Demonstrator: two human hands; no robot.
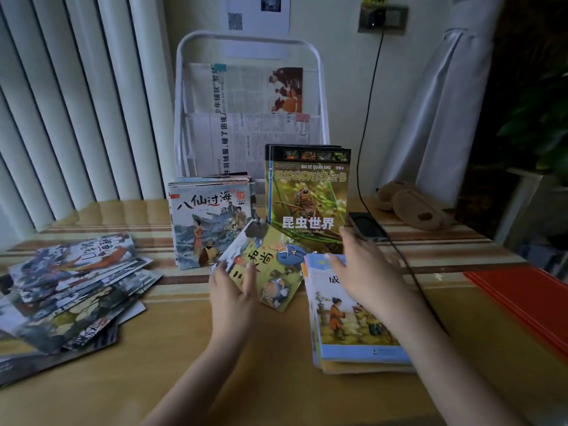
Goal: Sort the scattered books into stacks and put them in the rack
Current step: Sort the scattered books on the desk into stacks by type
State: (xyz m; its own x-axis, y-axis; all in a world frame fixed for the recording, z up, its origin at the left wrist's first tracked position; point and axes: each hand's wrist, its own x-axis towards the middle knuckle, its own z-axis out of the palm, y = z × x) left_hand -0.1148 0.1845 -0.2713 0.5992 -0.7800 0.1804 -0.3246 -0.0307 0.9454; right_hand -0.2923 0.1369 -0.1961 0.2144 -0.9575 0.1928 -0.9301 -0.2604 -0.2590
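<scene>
My left hand [233, 290] grips a thin yellow-green picture book [273, 265] by its left edge, holding it tilted just above the table. My right hand [365, 269] lies with fingers spread on a blue-edged stack of books [353, 330] at the right. In the white wire rack [184, 124] at the back, a row of thin picture books [209, 222] stands at the left and green insect books [307, 198] stand at the right. Newspapers fill the rack's upper tiers. A scattered heap of thin books [70, 287] lies at the far left.
A black phone [367, 226] with a charging cable [368, 118] lies just right of the rack. Red folders [528, 302] sit at the right edge. Brown slippers [412, 204] rest behind. A radiator stands at the left and a plant at the right.
</scene>
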